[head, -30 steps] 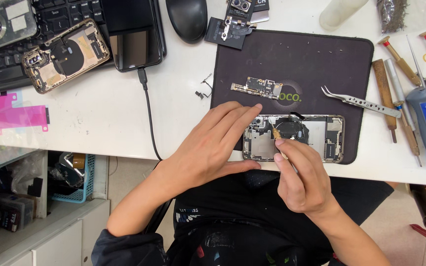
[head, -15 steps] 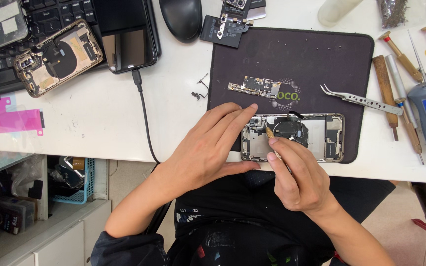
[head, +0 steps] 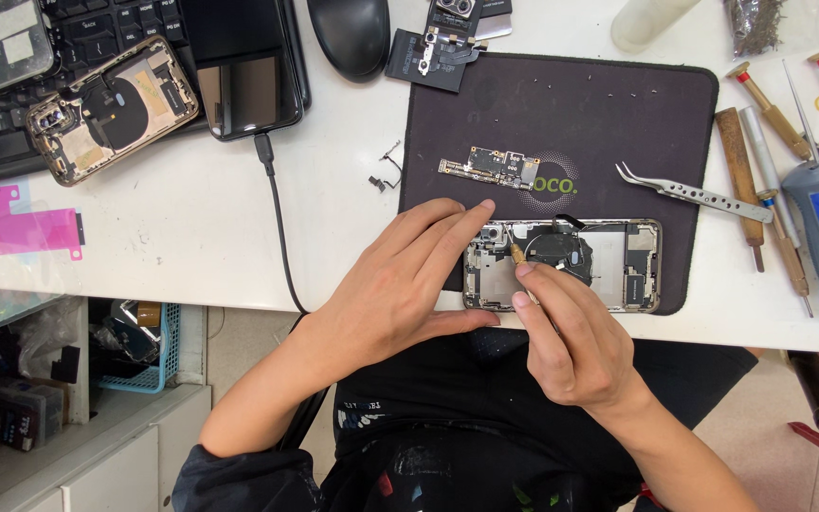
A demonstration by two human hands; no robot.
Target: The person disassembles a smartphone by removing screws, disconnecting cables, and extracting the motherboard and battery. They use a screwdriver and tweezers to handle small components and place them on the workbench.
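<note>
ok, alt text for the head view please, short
Seen from above, a person's right hand holds a small screwdriver tip-down in an opened phone shell on a dark work mat, with the left hand steadying the shell's left end. A loose circuit board and tweezers lie on the mat.

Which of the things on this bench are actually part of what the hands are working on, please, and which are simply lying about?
In use: left hand steadying opened phone; right hand holding small screwdriver.

Lying about: tweezers, loose circuit board, second phone shell, mouse, pink sticker.
</note>
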